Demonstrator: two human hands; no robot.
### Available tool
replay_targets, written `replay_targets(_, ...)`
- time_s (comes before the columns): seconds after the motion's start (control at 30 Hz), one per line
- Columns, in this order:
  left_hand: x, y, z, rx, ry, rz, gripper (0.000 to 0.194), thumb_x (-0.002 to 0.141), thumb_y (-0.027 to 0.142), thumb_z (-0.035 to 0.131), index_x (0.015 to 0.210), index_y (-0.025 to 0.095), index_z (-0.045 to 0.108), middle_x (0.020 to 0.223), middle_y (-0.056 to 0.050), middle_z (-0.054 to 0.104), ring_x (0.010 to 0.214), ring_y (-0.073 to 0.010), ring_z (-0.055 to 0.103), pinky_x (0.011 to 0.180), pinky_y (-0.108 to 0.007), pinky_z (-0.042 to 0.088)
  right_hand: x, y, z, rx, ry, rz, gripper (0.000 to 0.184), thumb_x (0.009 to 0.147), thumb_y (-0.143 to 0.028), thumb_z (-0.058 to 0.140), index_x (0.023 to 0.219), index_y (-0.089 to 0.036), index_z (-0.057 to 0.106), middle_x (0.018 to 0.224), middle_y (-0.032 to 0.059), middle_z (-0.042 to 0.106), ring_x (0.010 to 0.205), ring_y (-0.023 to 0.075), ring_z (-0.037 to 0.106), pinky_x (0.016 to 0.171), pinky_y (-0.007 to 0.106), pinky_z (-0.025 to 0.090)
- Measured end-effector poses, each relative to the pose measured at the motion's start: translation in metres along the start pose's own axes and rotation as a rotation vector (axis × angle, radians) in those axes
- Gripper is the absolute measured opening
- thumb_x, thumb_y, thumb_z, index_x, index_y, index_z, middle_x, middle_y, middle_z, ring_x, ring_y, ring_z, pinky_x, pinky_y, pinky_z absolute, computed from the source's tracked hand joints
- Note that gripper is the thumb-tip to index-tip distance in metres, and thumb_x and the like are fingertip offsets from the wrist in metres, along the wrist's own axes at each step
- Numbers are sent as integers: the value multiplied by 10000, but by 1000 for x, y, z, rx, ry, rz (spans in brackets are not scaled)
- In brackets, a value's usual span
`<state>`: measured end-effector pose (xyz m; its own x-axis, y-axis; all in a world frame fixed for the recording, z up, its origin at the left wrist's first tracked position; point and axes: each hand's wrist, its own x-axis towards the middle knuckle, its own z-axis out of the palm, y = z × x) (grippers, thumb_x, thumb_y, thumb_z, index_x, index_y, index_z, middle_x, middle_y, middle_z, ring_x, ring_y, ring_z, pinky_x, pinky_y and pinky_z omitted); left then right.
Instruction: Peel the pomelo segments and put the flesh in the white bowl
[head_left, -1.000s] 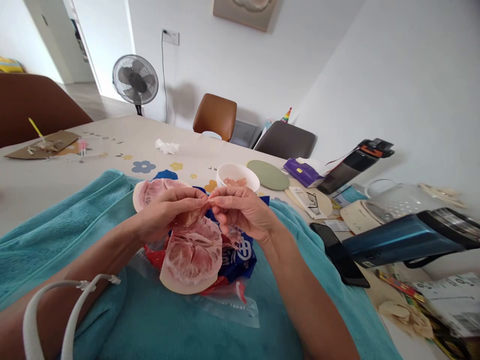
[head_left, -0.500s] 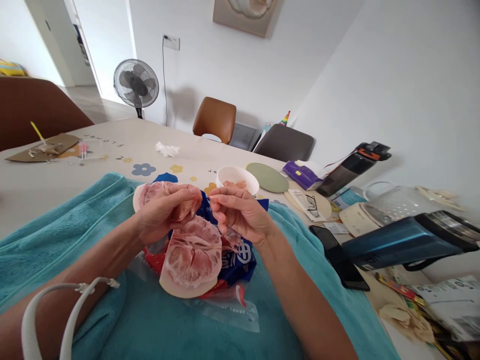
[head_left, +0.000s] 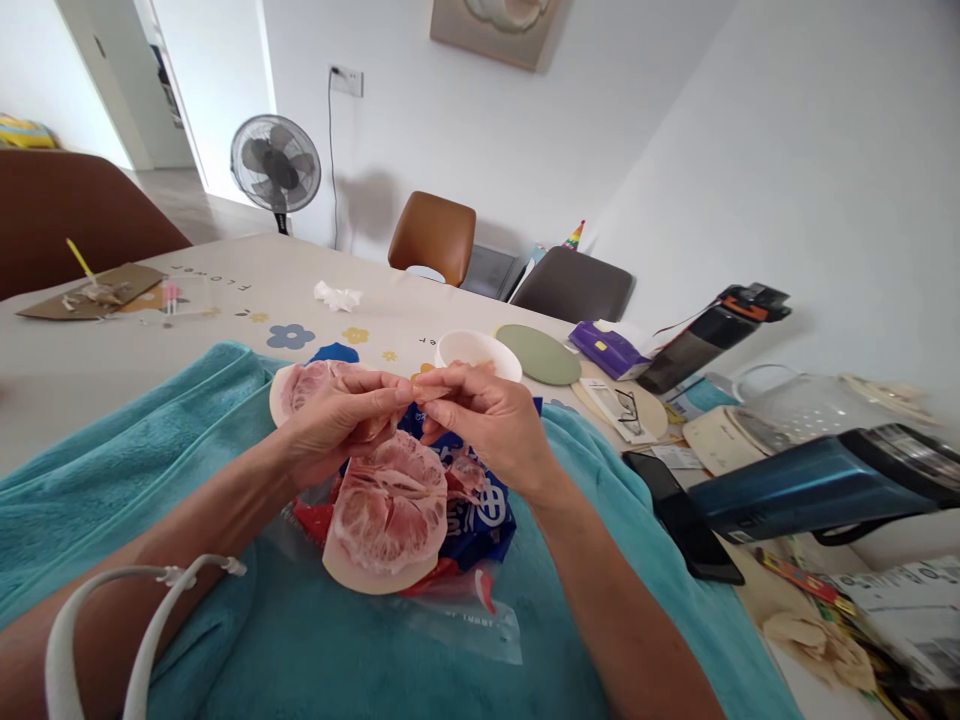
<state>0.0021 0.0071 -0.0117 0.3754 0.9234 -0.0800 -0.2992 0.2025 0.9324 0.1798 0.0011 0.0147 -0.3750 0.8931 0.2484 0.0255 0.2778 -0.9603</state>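
Note:
My left hand (head_left: 349,418) is closed around a peeled pomelo segment (head_left: 375,432), mostly hidden by the fingers. Fingertips of my right hand (head_left: 484,415) pinch at the segment's upper end, meeting the left fingertips; exactly what they grip is too small to make out. Below the hands lies a cut pomelo half (head_left: 390,510), pink flesh up, on a blue and red plastic bag (head_left: 476,525). Another pomelo piece (head_left: 300,388) sits behind my left hand. Past my right hand stands a white bowl (head_left: 480,348) with some pink pulp, partly hidden.
A teal towel (head_left: 315,640) covers the near table. To the right are a green round mat (head_left: 538,355), a purple tissue pack (head_left: 609,350), a phone (head_left: 682,520), a blue bottle (head_left: 810,485) and a dark bottle (head_left: 709,340). Crumpled tissue (head_left: 337,297) lies at the back.
My right hand has moved slightly left and turned over, bringing its fingertips against the left ones. My left hand keeps its hold on the pomelo segment.

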Motion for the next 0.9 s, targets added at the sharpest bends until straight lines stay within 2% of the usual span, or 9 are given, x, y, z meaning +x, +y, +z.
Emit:
replay_targets(0.13, 1, 0, 0, 5, 26, -7, 205, 724, 329, 766, 643, 177, 655, 385, 65, 321, 383, -46, 237, 351, -158, 160, -1, 0, 2, -109, 30, -17, 179, 795, -172, 629, 960, -204, 694, 828, -18, 691, 629, 94, 646, 644, 251, 555)
replay_targets(0.27, 1, 2, 1, 25, 33, -1, 259, 723, 327, 761, 579, 168, 617, 399, 55, 326, 396, -54, 267, 358, -168, 150, -1, 1, 4, -78, 49, 34, 226, 789, -204, 651, 1014, -204, 667, 764, -28, 656, 617, 100, 634, 643, 263, 551)
replay_targets(0.47, 1, -1, 2, 59, 48, 19, 340, 758, 349, 716, 532, 157, 549, 438, 44, 361, 405, -50, 281, 350, -169, 166, 1, 4, 7, -52, 42, 31, 77, 815, -244, 625, 864, -191, 651, 739, -23, 631, 539, 86, 566, 544, 239, 514)
replay_targets(0.57, 0, -1, 2, 128, 103, 98, 278, 775, 356, 705, 611, 151, 613, 452, 53, 370, 415, -41, 268, 359, -157, 180, -1, 3, 7, -320, 112, -65, 61, 850, -224, 583, 852, -192, 635, 754, -10, 632, 611, 104, 577, 604, 247, 500)
replay_targets(0.67, -2, 0, 4, 156, 122, 129, 240, 766, 388, 716, 720, 157, 670, 451, 65, 373, 411, -41, 262, 360, -157, 195, -4, 3, 9, -715, 185, -265, 91, 863, -153, 537, 849, -174, 624, 792, 30, 638, 738, 149, 599, 699, 282, 493)
replay_targets(0.73, -3, 1, 6, 187, 115, 131, 255, 749, 409, 731, 770, 158, 691, 458, 69, 379, 408, -39, 270, 361, -157, 207, -7, 4, 11, -917, 178, -380, 131, 885, -133, 489, 873, -161, 617, 835, 64, 641, 780, 172, 602, 709, 299, 489)
replay_targets(0.8, -4, 1, 8, 238, 136, 142, 271, 720, 412, 757, 786, 155, 704, 483, 66, 408, 412, -32, 291, 366, -154, 222, -8, 4, 13, -1053, 139, -434, 172, 920, -143, 439, 922, -154, 610, 869, 87, 637, 804, 187, 603, 695, 307, 488)
replay_targets(0.9, -5, 2, 10, 326, 181, 159, 282, 701, 411, 770, 816, 158, 720, 518, 56, 463, 419, -31, 330, 369, -152, 251, -11, 4, 15, -1158, 105, -432, 200, 952, -168, 407, 956, -150, 606, 879, 100, 629, 825, 197, 602, 698, 311, 492)
